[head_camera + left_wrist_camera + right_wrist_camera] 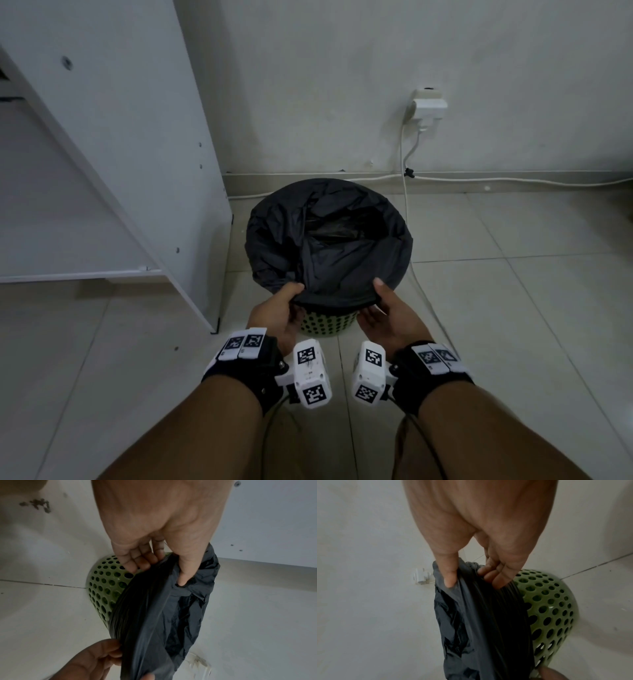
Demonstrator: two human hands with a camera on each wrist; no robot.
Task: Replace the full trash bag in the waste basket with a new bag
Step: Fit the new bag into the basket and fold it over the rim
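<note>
the green basket (325, 325) with holes stands on the tile floor (513, 308) by the wall. the black trash bag (329, 240) sits in it, folded over the rim. the left hand (281, 311) and right hand (390, 315) each pinch the bag's near edge.

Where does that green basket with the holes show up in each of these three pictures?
Head: the green basket peeks out low at centre, under the black bag.
Left wrist: left of centre, beside the bag.
Right wrist: at the right.
Shared landmark: the bag's folded-over edge, pinched by both hands.
</note>
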